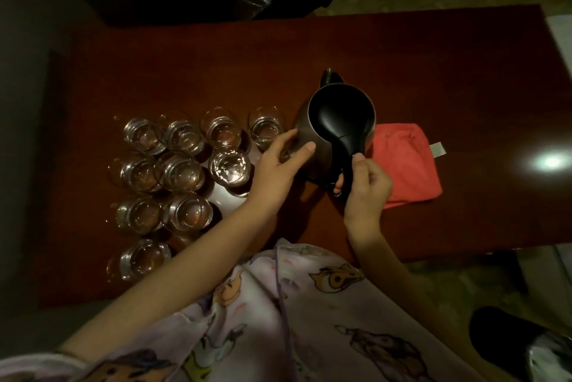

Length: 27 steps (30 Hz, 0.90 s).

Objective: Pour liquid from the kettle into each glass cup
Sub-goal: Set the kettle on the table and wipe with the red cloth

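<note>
Dim room; reddish-brown table [433,72] bears kettle [340,121].

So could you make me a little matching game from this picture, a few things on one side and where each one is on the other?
Things:
1. kettle
2. pink cloth
3. glass cups
4. left hand

Places or states:
A. grouped on the table to the left of the kettle
B. lying on the table just right of the kettle
C. standing on the table with the right hand gripping its black handle
D. resting with straight fingers against the kettle's metal side

Pairs: 1-C, 2-B, 3-A, 4-D
</note>
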Available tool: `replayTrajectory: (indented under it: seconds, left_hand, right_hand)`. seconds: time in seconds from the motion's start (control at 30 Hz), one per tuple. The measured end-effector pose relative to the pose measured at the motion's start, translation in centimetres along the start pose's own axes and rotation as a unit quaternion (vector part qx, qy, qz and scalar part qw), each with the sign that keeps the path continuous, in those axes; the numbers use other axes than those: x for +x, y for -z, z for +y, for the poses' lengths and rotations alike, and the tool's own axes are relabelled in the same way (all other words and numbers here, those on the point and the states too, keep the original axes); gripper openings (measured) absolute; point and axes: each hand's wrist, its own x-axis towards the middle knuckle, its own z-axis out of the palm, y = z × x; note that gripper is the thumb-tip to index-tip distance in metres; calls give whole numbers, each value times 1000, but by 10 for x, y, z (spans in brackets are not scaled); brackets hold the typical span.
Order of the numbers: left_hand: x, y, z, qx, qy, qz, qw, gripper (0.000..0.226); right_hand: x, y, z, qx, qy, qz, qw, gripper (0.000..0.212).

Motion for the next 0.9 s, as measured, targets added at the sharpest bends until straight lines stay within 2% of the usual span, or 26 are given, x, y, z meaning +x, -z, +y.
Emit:
replayTrajectory:
  seconds: [0.3, 0.43, 0.5, 0.6, 0.73, 0.9]
  left_hand:
    - [-2, -4, -6, -8, -1, 6, 1000, 50]
    - [-5, -3, -18, -31, 25, 3, 999, 39]
    - [-7, -1, -27, -43, 58, 10, 997, 36]
    - [-7, 0, -37, -10, 80, 9, 997, 37]
    - [-4, -3, -44, 48, 71, 27, 996, 25]
    - [-3, -5, -56, 123, 66, 19, 990, 19]
  right_hand:
    - [0, 4, 2, -40, 18, -6, 999, 35]
    - [0, 8, 9, -72, 16, -7, 997, 49]
    - [7, 15, 15, -105, 1, 41, 994, 59]
    - [26, 33, 22, -175, -17, 101, 979, 44]
    - [42, 53, 29, -312, 23, 76, 947, 25]
    - [42, 52, 37, -377, 61, 20, 924, 19]
